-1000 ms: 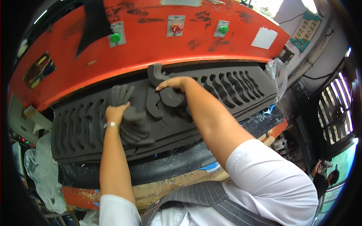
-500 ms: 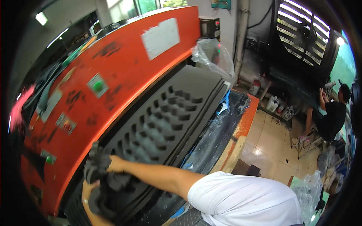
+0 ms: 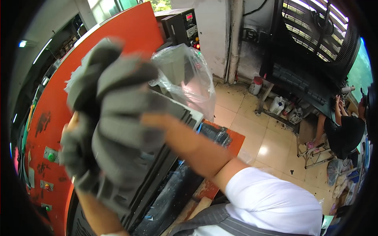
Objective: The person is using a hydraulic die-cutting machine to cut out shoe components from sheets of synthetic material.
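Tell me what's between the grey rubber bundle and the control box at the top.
In the head view, a crumpled clear plastic bag lies between the grey bundle and the control box.

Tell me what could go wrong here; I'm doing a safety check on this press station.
The grey rubber pieces fill both arms, bunched high before the face and blocking the view of the orange press; a stumble or bump seems possible. The right hand grips only the edge of the motion-blurred bundle, so pieces may drop. The plastic bag hangs close by and might snag.
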{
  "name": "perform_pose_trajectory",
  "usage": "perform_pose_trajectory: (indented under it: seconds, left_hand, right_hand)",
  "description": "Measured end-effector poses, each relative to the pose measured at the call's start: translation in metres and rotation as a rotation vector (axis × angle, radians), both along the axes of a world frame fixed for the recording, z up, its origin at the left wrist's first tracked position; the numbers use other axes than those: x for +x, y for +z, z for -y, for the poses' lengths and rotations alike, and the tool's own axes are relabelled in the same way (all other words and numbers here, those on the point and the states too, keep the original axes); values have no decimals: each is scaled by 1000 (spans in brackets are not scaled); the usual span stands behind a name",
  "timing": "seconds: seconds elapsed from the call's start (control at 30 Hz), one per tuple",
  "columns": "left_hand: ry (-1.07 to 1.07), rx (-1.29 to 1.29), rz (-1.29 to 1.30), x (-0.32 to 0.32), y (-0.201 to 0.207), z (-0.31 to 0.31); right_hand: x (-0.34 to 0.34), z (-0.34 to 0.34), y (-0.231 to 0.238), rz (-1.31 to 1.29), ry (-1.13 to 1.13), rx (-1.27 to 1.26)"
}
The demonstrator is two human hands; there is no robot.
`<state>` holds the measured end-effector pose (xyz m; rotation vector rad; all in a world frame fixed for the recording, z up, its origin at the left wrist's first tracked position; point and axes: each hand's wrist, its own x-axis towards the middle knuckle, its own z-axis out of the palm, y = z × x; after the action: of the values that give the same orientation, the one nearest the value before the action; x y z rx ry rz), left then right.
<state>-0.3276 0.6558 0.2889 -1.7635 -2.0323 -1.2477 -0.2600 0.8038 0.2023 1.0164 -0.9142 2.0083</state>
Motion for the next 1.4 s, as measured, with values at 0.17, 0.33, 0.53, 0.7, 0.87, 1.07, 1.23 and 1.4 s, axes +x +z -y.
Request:
perform_pose_trajectory:
  seconds: [0.17, 0.33, 0.53, 0.7, 0.87, 1.07, 1.23, 1.4]
  left_hand:
    - [-581, 352, -166, -40, -58, -169]
    - [-627, 255, 481, -56, -184, -316]
    - [-720, -106, 1621, -24, -233, -341]
    - [-201, -168, 1761, -40, -255, -347]
    - [535, -313, 1384, 1, -275, -398]
    - [644, -546, 1118, 13, -245, -375]
    - [653, -540, 1046, 8, -252, -366]
    - [404, -533, 1295, 21, -231, -348]
  right_hand:
    - [109, -148, 5, 394, -1213, 279]
    - [108, -235, -62, 594, -1096, 240]
    - [78, -286, -174, 798, -1267, 228]
    - [38, -306, -232, 1217, -699, 88]
    - [94, -371, -255, 2178, -393, 324]
    - [127, -329, -196, 2160, -266, 1038]
    - [145, -260, -134, 1515, -433, 1884]
    - [155, -225, -123, 1546, -582, 1733]
